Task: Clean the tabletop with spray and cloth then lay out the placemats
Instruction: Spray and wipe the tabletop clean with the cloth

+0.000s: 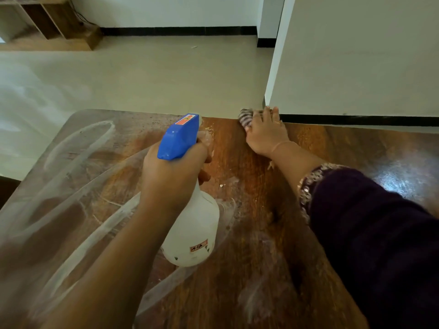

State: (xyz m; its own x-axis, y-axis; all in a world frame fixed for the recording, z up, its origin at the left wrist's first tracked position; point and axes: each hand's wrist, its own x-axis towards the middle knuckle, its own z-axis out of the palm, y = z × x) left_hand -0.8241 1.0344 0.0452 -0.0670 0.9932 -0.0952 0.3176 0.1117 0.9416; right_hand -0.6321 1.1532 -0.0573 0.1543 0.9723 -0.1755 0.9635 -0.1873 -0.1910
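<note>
My left hand [172,176] grips a white spray bottle [194,233] with a blue trigger head, held above the middle of the brown wooden tabletop [261,269]. The nozzle points toward the far edge. My right hand [267,135] reaches to the table's far edge and presses a striped cloth [245,117] flat against the wood, fingers spread over it. Most of the cloth is hidden under the hand. White dusty smears and curved streaks cover the left part of the table, and small crumbs lie near the far edge. No placemats are in view.
A white wall [356,55] with a black skirting stands just beyond the table's far right edge. Pale tiled floor [142,77] stretches beyond the far edge. A wooden shelf unit [54,22] sits at the back left.
</note>
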